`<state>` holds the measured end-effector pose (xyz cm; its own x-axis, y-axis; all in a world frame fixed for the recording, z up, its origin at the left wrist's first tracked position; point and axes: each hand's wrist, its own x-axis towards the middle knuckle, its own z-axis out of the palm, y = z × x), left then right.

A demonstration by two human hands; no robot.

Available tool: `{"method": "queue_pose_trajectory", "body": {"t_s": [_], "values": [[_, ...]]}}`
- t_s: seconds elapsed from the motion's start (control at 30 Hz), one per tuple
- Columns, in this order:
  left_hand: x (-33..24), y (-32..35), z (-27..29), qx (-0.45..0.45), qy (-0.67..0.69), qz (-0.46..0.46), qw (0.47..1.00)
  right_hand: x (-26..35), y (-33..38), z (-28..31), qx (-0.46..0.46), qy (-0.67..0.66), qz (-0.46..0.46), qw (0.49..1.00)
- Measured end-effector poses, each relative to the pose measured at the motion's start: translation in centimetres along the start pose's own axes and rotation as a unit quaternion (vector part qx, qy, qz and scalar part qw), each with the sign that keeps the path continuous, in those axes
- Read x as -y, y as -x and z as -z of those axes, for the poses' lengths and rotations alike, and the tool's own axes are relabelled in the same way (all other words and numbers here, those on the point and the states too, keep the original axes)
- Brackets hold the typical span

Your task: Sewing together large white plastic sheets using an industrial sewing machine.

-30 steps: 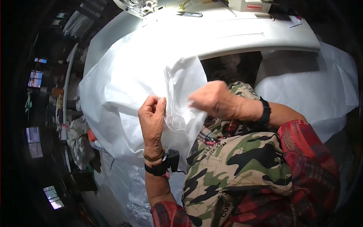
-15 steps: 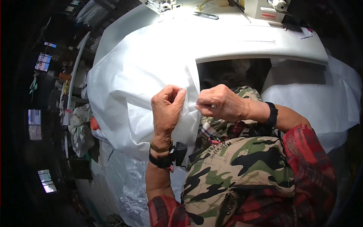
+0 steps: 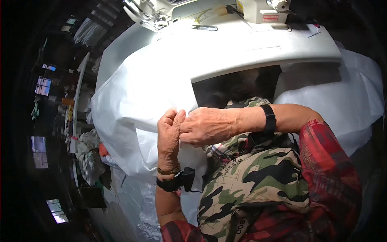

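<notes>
A large sheet of white woven fabric (image 3: 133,101) drapes from the sewing table over its near edge and down to my left. My left hand (image 3: 169,135) pinches the fabric's edge, fingers pointing up, with a black band on its wrist. Reaching across from the right, my right hand (image 3: 205,127) touches the left fingertips and grips the same edge. A black watch sits on my right wrist. The part of the edge between the fingers is hidden.
A white sewing machine (image 3: 258,10) stands at the far side of the white table (image 3: 262,48), with a metal clip (image 3: 204,27) lying near it. More white fabric (image 3: 346,105) piles at the right. Cluttered shelves and bags (image 3: 86,149) fill the dim left side.
Both hands have come closer together along the fabric edge, and the right hand now overlaps the left fingertips. The fabric has been drawn toward my body.
</notes>
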<state>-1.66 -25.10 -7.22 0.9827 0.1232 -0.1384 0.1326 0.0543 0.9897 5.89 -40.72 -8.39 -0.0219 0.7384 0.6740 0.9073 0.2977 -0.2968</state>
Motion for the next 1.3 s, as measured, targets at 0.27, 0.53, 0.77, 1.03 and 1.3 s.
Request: {"method": "queue_pose_trajectory", "body": {"t_s": [0.27, 0.53, 0.77, 1.03, 1.3], "values": [[-7.1, 0.3, 2.7, -0.059, -0.291, -0.066, 0.953, -6.5, 1.4, -1.2, -0.196, -0.074, -0.461, 0.862], [-18.1, -3.2, 0.1, 0.119, -0.616, -0.214, 0.749, -12.4, -16.8, -10.8, -0.273, -0.351, 0.064, 0.894], [-8.8, 0.3, -1.0, 0.188, -0.753, -0.187, 0.602, -6.6, -6.4, -17.4, 0.22, -0.164, -0.119, 0.954], [1.2, 2.0, 0.6, -0.016, -0.689, -0.194, 0.698, -8.7, -0.4, 0.0, 0.362, -0.141, -0.193, 0.901], [0.6, 2.4, -0.5, -0.144, -0.605, -0.234, 0.747, -16.7, -4.0, 8.1, 0.218, 0.161, -0.158, 0.95]]}}
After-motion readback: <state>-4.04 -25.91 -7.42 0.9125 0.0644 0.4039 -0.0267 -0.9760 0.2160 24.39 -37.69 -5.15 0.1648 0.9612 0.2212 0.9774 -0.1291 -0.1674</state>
